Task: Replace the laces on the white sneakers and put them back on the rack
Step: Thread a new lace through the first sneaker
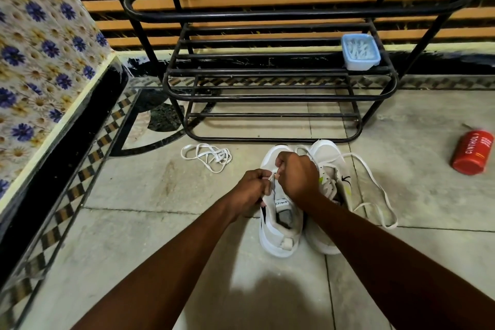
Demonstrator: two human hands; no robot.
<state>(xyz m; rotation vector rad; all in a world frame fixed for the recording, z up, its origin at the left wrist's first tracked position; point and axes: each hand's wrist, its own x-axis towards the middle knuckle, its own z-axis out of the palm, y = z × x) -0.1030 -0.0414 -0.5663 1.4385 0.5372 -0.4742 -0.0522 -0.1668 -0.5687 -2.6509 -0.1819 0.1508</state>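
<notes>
Pinching a lace tip [272, 176] over the white sneaker [278, 240], left hand [251, 189] and right hand [297, 175] (loose lace [375, 182] on neighbouring sneaker [328, 154]).

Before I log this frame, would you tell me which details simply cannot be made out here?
Head view, left sneaker: eyelets hidden under the left hand and right hand, so how far the lace they pinch is threaded is unclear.
Head view, right sneaker: heel covered by the right forearm.
Head view, blue container on the rack: contents too small to identify.
Head view, rack: top cut off by the upper edge.
</notes>
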